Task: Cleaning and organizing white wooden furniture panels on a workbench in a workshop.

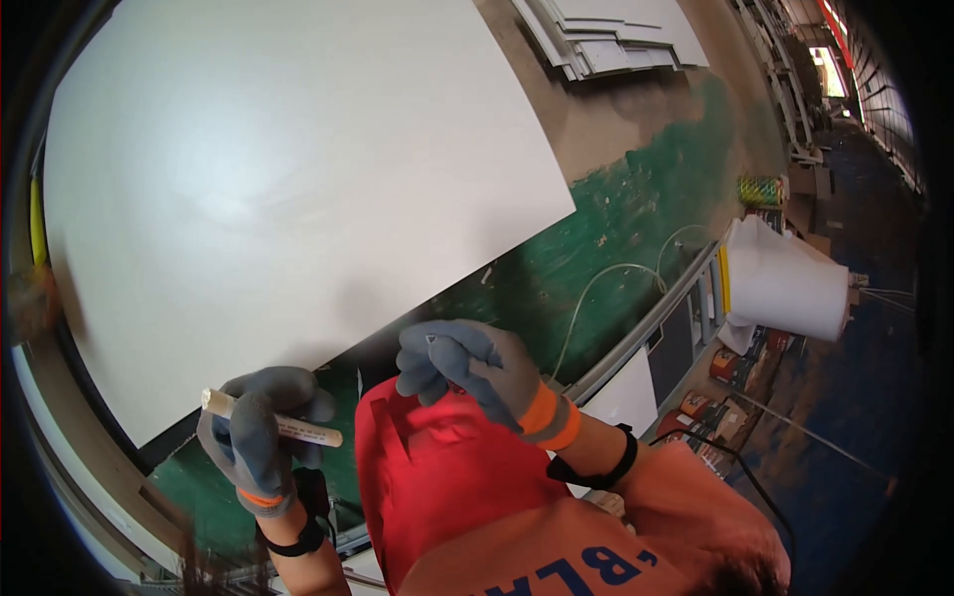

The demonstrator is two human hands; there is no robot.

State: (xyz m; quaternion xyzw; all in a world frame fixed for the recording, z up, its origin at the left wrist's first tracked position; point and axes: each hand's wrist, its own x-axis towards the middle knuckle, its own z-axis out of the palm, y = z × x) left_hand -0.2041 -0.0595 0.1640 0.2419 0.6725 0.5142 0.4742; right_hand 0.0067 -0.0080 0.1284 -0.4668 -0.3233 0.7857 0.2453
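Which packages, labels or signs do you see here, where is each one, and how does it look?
Pale cream tube with a small dark printed label: in the left hand, lying across the gloved fingers near the large white sheet.
Red and orange boxes: lower right, beyond the table's metal edge, small and rectangular, details blurred.
Brown cartons: upper right on the floor, plain cardboard.
Yellow-green mesh roll: upper right, short cylinder.
No screens or signs show.

— What's your count from here?
— I see one large white sheet point(288, 189) filling the upper left, one stack of white sheets point(616, 40) at the top, one cream tube point(273, 419) lower left.
— Gloves?
— Two grey ones.
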